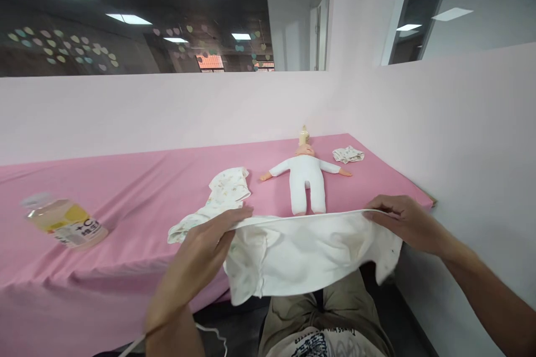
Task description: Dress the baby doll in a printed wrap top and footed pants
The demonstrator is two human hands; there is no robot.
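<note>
A small white baby garment [310, 254] hangs stretched between my two hands, in front of the bed's near edge. My left hand [209, 242] pinches its upper left end, and my right hand [400, 217] grips the upper right end. Beyond the cloth a baby doll [307, 178] in a white bodysuit lies on its back, arms spread, its feet close to the garment's top edge. Left of the doll, a patterned baby outfit [226, 192] lies spread out, partly behind my left hand. The exact cut of the held garment cannot be made out.
A pink sheet [146, 195] covers the bed. A drink bottle [67, 220] lies at its left, and a small bottle [304, 135] stands behind the doll's head. A folded patterned cloth [348, 154] rests near the right wall [460, 150]. A white cable [215, 334] runs below.
</note>
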